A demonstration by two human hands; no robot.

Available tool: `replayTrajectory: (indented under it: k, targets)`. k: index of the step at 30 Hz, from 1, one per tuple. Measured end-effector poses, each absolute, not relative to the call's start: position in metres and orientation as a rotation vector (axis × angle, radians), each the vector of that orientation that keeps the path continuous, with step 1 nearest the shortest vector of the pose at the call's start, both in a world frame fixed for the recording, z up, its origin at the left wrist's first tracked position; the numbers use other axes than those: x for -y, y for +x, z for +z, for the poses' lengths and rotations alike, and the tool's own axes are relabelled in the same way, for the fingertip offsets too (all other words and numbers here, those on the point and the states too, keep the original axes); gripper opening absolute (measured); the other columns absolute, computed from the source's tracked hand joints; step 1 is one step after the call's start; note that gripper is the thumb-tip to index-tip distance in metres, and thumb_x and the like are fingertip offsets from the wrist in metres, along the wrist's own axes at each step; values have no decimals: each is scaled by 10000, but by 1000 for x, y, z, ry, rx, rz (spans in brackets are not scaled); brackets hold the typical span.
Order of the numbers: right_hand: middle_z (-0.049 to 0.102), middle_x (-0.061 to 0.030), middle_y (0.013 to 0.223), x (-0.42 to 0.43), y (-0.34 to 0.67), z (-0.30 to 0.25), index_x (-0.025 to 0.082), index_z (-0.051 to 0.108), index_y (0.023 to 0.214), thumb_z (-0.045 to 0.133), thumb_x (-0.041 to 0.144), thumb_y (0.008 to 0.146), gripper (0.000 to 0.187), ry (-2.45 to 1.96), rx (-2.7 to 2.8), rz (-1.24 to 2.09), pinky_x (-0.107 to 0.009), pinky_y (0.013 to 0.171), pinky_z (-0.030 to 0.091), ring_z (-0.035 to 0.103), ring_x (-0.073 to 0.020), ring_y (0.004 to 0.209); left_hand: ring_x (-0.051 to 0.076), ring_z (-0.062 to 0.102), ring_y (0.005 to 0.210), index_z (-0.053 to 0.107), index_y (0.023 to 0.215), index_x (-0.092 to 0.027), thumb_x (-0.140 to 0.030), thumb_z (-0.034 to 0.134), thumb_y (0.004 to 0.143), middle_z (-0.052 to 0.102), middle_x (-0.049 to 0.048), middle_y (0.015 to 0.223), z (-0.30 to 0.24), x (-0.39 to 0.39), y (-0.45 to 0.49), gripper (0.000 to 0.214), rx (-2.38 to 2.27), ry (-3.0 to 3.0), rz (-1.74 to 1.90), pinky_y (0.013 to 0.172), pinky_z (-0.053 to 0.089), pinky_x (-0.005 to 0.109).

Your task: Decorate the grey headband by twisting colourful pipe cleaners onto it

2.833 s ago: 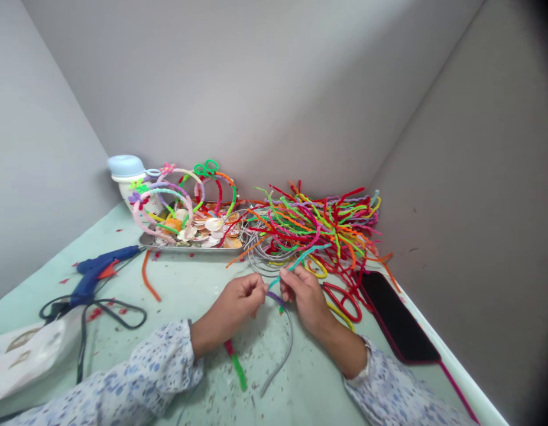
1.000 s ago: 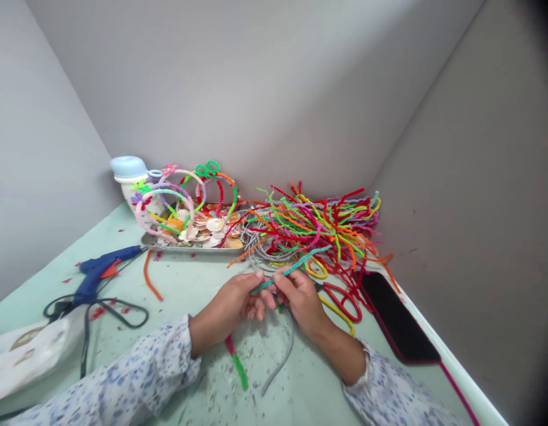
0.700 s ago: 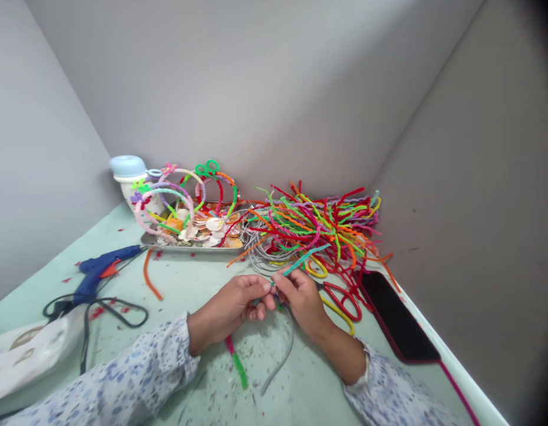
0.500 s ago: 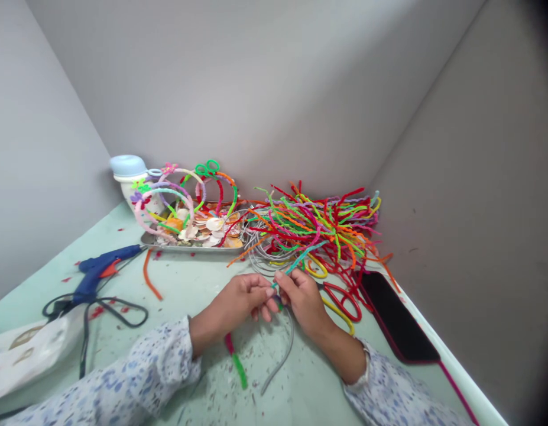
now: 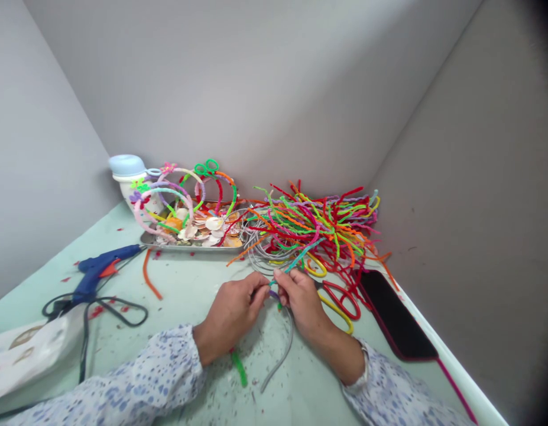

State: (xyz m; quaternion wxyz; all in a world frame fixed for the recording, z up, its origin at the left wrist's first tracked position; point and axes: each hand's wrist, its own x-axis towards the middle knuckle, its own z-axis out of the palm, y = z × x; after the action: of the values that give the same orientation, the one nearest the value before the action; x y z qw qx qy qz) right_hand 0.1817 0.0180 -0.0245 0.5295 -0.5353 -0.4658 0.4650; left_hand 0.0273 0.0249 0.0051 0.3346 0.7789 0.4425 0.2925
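Observation:
My left hand [image 5: 232, 312] and my right hand [image 5: 300, 299] meet at the middle of the table, fingers pinched together. Between them runs a grey headband [image 5: 286, 349], partly wound with purple and green pipe cleaner. My right hand pinches a teal pipe cleaner [image 5: 304, 256] that slants up toward the big pile. My left hand's fingers close on the wrapped part of the headband. A green and pink pipe cleaner piece [image 5: 239, 367] lies under my left wrist.
A heap of coloured pipe cleaners [image 5: 320, 225] lies at the back right. A metal tray [image 5: 189, 245] holds shells and decorated headbands. A blue glue gun [image 5: 100, 269] with cord lies left. Red-and-yellow scissors [image 5: 342, 302] and a dark phone [image 5: 395, 316] lie right.
My hands have kept winding at the headband; the teal pipe cleaner's free end has grown shorter and steeper. My left hand has turned palm down over the band.

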Motion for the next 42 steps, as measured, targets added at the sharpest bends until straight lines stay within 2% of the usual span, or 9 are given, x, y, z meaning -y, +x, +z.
replayTrajectory:
  k: [4, 7, 13, 17, 24, 28, 34, 39, 42]
  targets:
    - [457, 52, 464, -19, 183, -26, 192, 453, 565, 562, 489, 833, 415, -1267, 1105, 1129, -226, 450, 346, 414, -92, 432, 143, 580, 632, 636, 842, -195, -290, 474, 870, 660, 21, 734, 3, -26, 30, 190, -1107, 1885, 787, 600, 410, 224]
    - [476, 51, 473, -22, 187, -26, 184, 480, 591, 590, 469, 823, 384, -1202, 1138, 1186, -218, 448, 348, 420, -88, 438, 110, 548, 523, 579, 813, -168, -317, 490, 858, 644, 13, 686, 2, -28, 33, 179, -1004, 1583, 761, 511, 402, 205]
    - [523, 43, 595, -29, 193, -28, 174, 580, 785, 587, 423, 842, 256, -965, 962, 1260, -188, 449, 323, 452, -68, 479, 69, 488, 386, 523, 839, -157, -307, 521, 834, 604, -25, 555, 1, -33, 32, 150, -927, 1294, 707, 408, 345, 163]
    - [494, 50, 562, -31, 194, -31, 172, 568, 748, 601, 396, 839, 245, -973, 942, 1221, -184, 447, 311, 427, -63, 468, 62, 463, 351, 511, 824, -161, -297, 514, 834, 597, -28, 511, -1, -33, 32, 136, -912, 1279, 656, 371, 313, 150]
    - [457, 62, 544, -27, 193, -29, 175, 532, 676, 596, 362, 839, 257, -1034, 966, 1145, -181, 448, 315, 400, -63, 468, 66, 440, 329, 476, 789, -179, -307, 514, 835, 595, -36, 487, -11, -32, 32, 141, -857, 1334, 549, 355, 353, 158]
    - [457, 63, 548, -29, 195, -31, 174, 529, 678, 592, 353, 839, 249, -1031, 954, 1188, -183, 444, 307, 402, -60, 462, 59, 430, 324, 482, 802, -177, -291, 516, 837, 583, -45, 481, -11, -33, 31, 124, -833, 1335, 495, 357, 328, 155]
    - [458, 64, 512, -25, 194, -25, 172, 540, 675, 586, 358, 848, 258, -1000, 1094, 1291, -194, 460, 314, 399, -64, 456, 75, 569, 470, 521, 877, -147, -376, 512, 868, 656, 20, 683, -2, -30, 33, 229, -707, 1308, 518, 438, 354, 166]
    - [491, 49, 534, -22, 191, -23, 163, 572, 677, 611, 345, 835, 244, -949, 1133, 1339, -196, 458, 314, 406, -63, 464, 63, 512, 385, 517, 807, -151, -399, 490, 877, 624, -6, 570, -7, -32, 32, 258, -752, 1254, 561, 390, 301, 165]
    - [492, 50, 563, -27, 193, -27, 161, 632, 795, 615, 381, 829, 223, -928, 916, 1309, -186, 429, 289, 405, -52, 444, 62, 498, 355, 516, 802, -157, -398, 495, 870, 635, -5, 552, -8, -31, 32, 251, -763, 1233, 521, 373, 273, 165]
